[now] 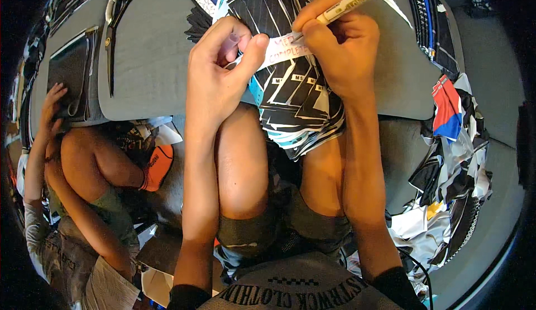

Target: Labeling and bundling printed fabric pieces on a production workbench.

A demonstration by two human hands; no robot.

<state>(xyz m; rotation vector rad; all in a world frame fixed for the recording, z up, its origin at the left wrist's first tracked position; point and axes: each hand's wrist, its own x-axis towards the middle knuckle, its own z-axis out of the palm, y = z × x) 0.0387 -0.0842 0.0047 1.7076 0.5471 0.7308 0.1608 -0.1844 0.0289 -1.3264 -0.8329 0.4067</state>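
My right hand (352, 58) grips a pale marker pen (354, 1) with a red end, its tip down on a white paper strip (277, 58). Red handwriting runs along the strip. Thumb and fingers of my left hand (220, 58) pinch the strip's left end. Beneath it, a bundle of black cloth pieces (279, 106) with white lines and small white labels lies across the table edge and over my knees. A light-blue band shows at the bundle's left side, partly hidden by my left hand.
Large black-handled scissors (113, 36) lie on the grey table (151, 70). At left, another person's hand (53, 106) rests by a dark folded cloth (70, 64). Cloth scraps (430, 220) pile up at right, near a red, white and blue piece (448, 109). Striped trims line the table's right edge.
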